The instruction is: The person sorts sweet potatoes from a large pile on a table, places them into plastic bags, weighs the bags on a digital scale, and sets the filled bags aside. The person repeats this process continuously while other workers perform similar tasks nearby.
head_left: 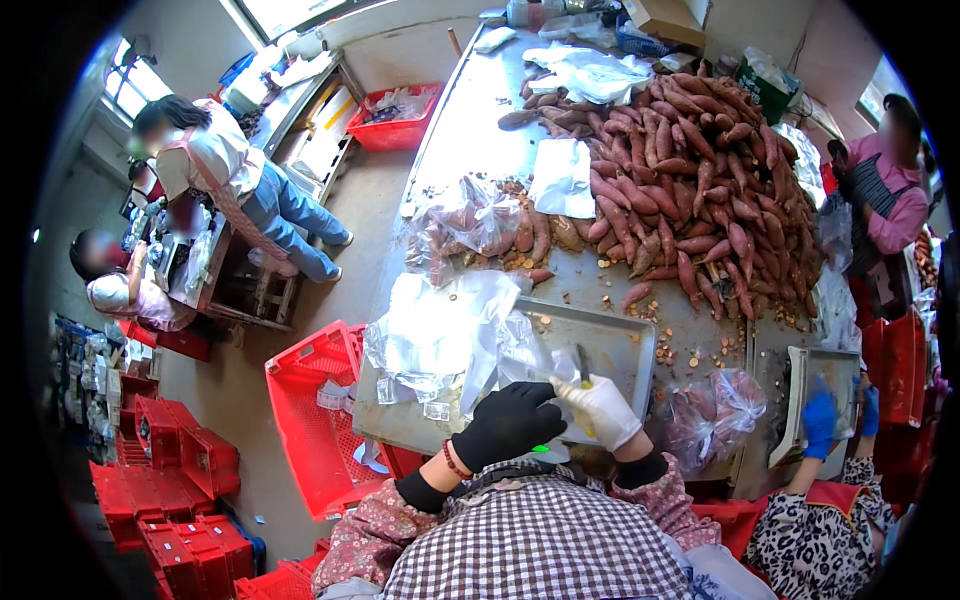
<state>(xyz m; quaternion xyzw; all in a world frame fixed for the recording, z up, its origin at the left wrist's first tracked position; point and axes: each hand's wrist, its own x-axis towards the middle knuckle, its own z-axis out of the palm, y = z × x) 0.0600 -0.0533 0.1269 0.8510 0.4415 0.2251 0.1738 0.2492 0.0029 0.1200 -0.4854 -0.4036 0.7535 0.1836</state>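
My left hand [508, 425], in a black glove, is held over the near edge of the metal table with its fingers stretched toward the right hand; nothing shows in them. My right hand [606, 412], white-gloved, is closed around a small knife [583, 364] whose dark blade points up and away. Both hands hover at the near side of a shallow metal tray [627, 340]. Clear plastic bags [440, 325] lie just left of the tray. Beyond it rises a large heap of sweet potatoes [690, 180].
To the right of my hands sits a filled plastic bag [712, 415]. Cut scraps [700, 345] litter the tabletop. A red crate [318, 430] stands at left. A co-worker's blue-gloved hands [820, 418] are at another tray [800, 385]; other people stand farther off.
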